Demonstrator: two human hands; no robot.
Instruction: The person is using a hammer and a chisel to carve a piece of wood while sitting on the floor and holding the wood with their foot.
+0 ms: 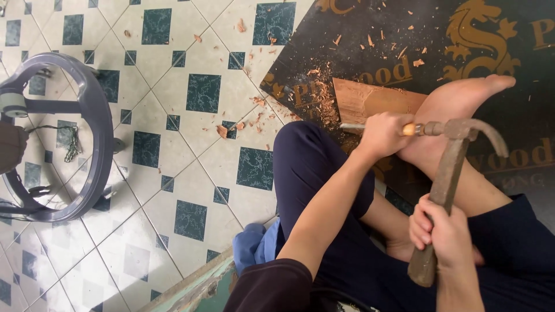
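My left hand (383,134) grips a chisel (417,129) with a pale wooden handle, its metal blade pointing left onto a reddish wooden block (370,99). My right hand (442,231) holds the rusty handle of a claw hammer (457,156), whose head rests against the chisel's butt end. My bare foot (454,107) presses against the block on a black printed board (439,40).
Wood chips (324,98) lie scattered over the board and the green-and-white tiled floor (191,133). A grey round plastic frame (87,133) stands at the left. A blue cloth (254,245) lies under my leg by a worn wooden edge (193,286).
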